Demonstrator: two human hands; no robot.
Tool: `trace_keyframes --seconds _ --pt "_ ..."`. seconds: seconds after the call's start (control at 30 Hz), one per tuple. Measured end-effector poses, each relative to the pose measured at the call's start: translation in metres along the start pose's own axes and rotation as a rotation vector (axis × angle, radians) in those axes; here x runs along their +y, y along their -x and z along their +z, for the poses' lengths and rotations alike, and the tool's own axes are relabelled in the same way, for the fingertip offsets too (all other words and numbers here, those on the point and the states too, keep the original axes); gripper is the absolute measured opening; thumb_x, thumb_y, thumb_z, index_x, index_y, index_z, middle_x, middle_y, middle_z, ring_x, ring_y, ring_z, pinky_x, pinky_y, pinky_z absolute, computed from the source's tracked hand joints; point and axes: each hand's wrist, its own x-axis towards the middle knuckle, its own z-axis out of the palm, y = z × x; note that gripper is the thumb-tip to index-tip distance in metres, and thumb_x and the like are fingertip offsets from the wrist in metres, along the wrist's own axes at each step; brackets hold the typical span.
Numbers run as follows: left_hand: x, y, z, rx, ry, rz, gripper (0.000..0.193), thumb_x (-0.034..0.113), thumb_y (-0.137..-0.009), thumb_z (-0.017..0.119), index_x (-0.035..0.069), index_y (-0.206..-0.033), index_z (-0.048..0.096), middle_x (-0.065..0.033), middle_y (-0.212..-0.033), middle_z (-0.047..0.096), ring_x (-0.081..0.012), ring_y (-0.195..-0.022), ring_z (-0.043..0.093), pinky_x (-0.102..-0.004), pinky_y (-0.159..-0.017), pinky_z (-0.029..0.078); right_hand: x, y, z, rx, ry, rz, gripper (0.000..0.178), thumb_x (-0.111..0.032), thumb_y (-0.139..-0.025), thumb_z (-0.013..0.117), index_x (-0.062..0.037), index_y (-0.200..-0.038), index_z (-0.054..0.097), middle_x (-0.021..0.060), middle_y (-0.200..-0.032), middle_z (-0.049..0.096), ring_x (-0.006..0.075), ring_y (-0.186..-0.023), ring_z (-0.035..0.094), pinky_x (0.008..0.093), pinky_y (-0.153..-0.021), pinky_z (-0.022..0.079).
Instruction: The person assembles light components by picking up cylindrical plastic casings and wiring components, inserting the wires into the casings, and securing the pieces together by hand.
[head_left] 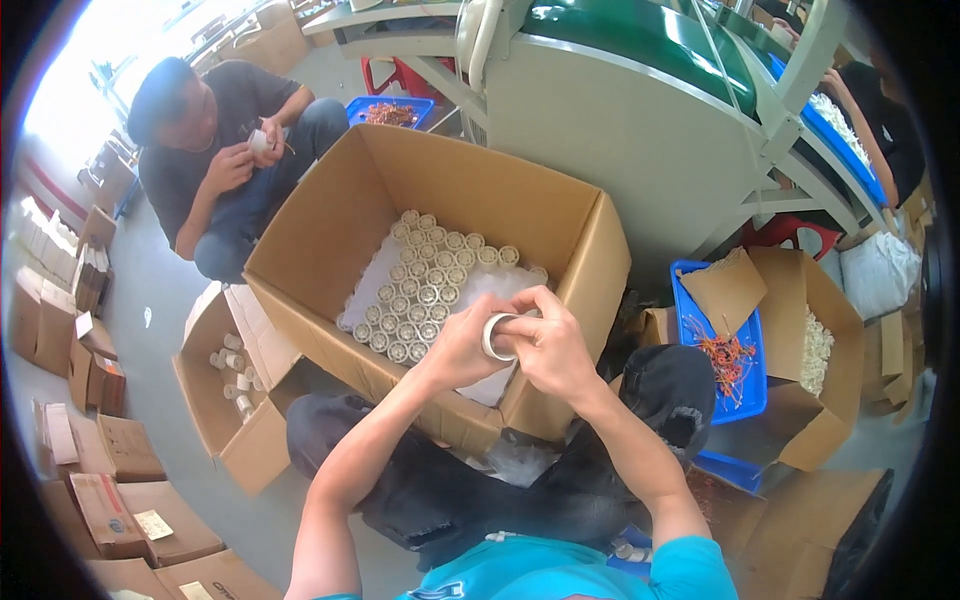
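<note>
Both of my hands meet over the near right part of a big cardboard box (pixel 450 170). Between them is a short white cylindrical housing (pixel 497 337), its round open end facing me. My left hand (pixel 462 345) grips its left side. My right hand (pixel 553 345) is closed around the right side, with fingers bent in at the opening; whether they hold a smaller part inside is hidden. Below, rows of similar white round pieces (pixel 425 285) stand on a white sheet in the box, with a patch of clear plastic film (pixel 497 285) beside them.
Left of the big box, a smaller carton (pixel 240 440) holds loose white cylinders. At right, a blue tray (pixel 755 390) carries red and orange wires (pixel 728 365), beside a carton of small white parts (pixel 817 350). A co-worker (pixel 215 160) sits far left; a grey machine (pixel 620 130) stands behind.
</note>
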Motion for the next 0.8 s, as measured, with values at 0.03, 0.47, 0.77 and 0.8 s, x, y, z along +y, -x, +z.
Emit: trace_keyframes --seconds 0.03,0.47,0.77,0.8 --pt "0.0 -0.001 -0.001 -0.004 -0.013 0.005 0.052 0.013 -0.068 0.085 0.006 -0.107 0.053 -0.0166 -0.096 0.065 -0.0359 -0.09 0.068 -0.0412 -0.07 0.054 -0.001 -0.002 -0.005 -0.032 0.026 0.006 0.02 -0.002 -0.076 0.071 -0.0075 -0.094 0.077 0.0105 -0.104 0.063 0.0276 -0.094 0.063 0.0382 -0.083 0.052" --pt "0.06 -0.295 -0.067 0.471 -0.338 0.576 0.071 0.024 -0.071 0.087 0.004 -0.13 0.053 -0.0147 -0.12 0.061 -0.0306 -0.109 0.061 -0.039 -0.094 0.049 0.006 -0.02 -0.053 0.424 -0.246 0.149 0.02 -0.002 -0.084 0.071 -0.0036 -0.103 0.074 0.011 -0.103 0.065 0.0238 -0.092 0.066 0.0332 -0.08 0.053" --pt "0.002 -0.49 -0.062 0.713 -0.601 0.516 0.064 0.033 -0.076 0.082 0.002 -0.126 0.055 -0.0222 -0.121 0.056 -0.041 -0.107 0.059 -0.0458 -0.09 0.049 0.0 -0.021 -0.043 0.297 -0.346 0.183 0.022 0.001 -0.084 0.07 -0.003 -0.106 0.073 0.0114 -0.107 0.065 0.02 -0.09 0.066 0.0294 -0.078 0.053" --pt "0.0 -0.495 -0.061 0.658 -0.552 0.458 0.068 0.034 -0.08 0.079 0.0 -0.133 0.052 -0.0222 -0.126 0.054 -0.042 -0.108 0.056 -0.0452 -0.094 0.046 0.001 -0.021 -0.045 0.287 -0.399 0.217 0.023 0.001 -0.084 0.07 -0.0032 -0.107 0.073 0.0119 -0.108 0.065 0.0197 -0.09 0.066 0.0294 -0.078 0.052"
